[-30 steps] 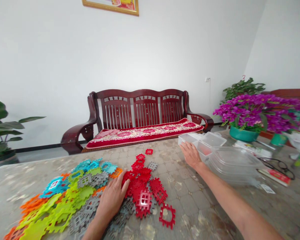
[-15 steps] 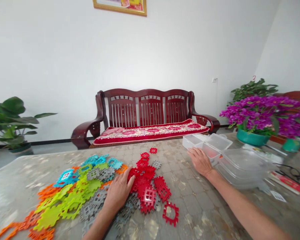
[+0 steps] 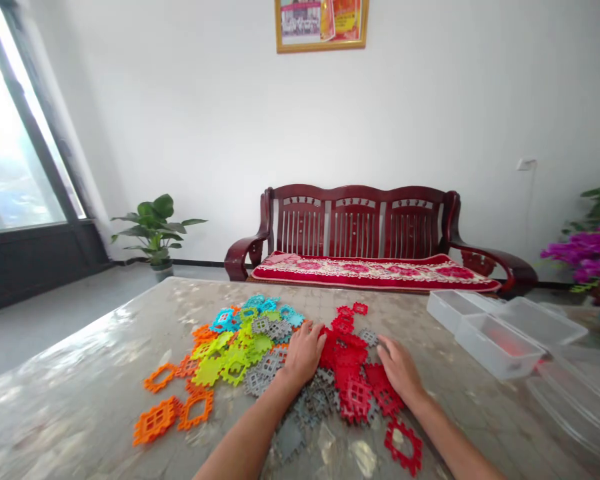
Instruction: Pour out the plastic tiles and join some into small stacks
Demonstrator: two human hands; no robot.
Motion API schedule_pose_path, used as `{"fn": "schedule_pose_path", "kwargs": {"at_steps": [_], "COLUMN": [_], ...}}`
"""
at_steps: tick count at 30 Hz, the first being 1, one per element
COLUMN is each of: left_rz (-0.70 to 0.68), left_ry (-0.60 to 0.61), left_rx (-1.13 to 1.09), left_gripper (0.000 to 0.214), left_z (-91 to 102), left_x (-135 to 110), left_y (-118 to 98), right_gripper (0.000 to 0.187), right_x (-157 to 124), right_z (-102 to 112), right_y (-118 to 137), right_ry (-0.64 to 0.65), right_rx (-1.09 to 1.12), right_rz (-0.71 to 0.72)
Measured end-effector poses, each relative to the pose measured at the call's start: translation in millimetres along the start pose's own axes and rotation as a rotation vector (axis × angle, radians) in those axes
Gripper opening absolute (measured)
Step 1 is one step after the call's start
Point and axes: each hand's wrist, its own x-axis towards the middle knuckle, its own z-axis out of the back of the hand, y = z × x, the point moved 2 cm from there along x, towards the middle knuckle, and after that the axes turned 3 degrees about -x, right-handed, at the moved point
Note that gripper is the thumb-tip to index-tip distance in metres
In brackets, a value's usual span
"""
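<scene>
My left hand (image 3: 303, 355) rests palm down between the grey and red plastic building pieces, its fingers reaching forward and its thumb apart, touching the edge of the red pile (image 3: 349, 360). On the other side of that pile, my right hand (image 3: 399, 368) hovers or lies close to the red pieces with fingers spread; whether it touches them I cannot tell. Grey pieces (image 3: 265, 373) lie by the left hand and partly beneath the red ones. Left of them are lime-green pieces (image 3: 210, 370), blue pieces (image 3: 225, 320) and orange pieces (image 3: 156, 420), all flat with toothed edges.
A clear divided box (image 3: 497, 347) with something red inside stands on the right of the patterned table (image 3: 100, 393), beside a transparent lid (image 3: 575, 400). Purple flowers (image 3: 585, 257) are at the far right. A wooden bench (image 3: 355, 220) stands behind the table.
My right hand has moved left from the divided box to the red pile. My left hand stays by the red pieces. The view has turned left, showing a window.
</scene>
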Motion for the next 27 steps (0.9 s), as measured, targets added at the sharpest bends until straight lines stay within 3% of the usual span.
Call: {"fn": "schedule_pose_path", "kwargs": {"at_steps": [8,16,21,27], "left_rz": [0.022,0.104,0.109,0.085], "left_ry": [-0.101,-0.091,-0.052,-0.094], "left_rx": [0.002,0.074,0.087,0.068], "left_gripper": [0.035,0.034,0.034,0.033], "left_z": [17.8,33.6,32.7,28.2], "left_x": [0.5,-39.5,-58.8,-59.6], "left_y": [20.0,46.8,49.5,53.4], "right_gripper": [0.047,0.043,0.042,0.044], "right_x": [1.5,3.8,6.0,7.9], "right_z": [7.5,12.3,11.3,10.6], "right_y": [-11.1,-7.0,-10.7,-11.2], "right_ry": [0.023,0.028,0.044,0.067], "right_rx": [0.140,0.174,0.152,0.117], "right_rz": [-0.082,-0.094,-0.104,-0.094]}}
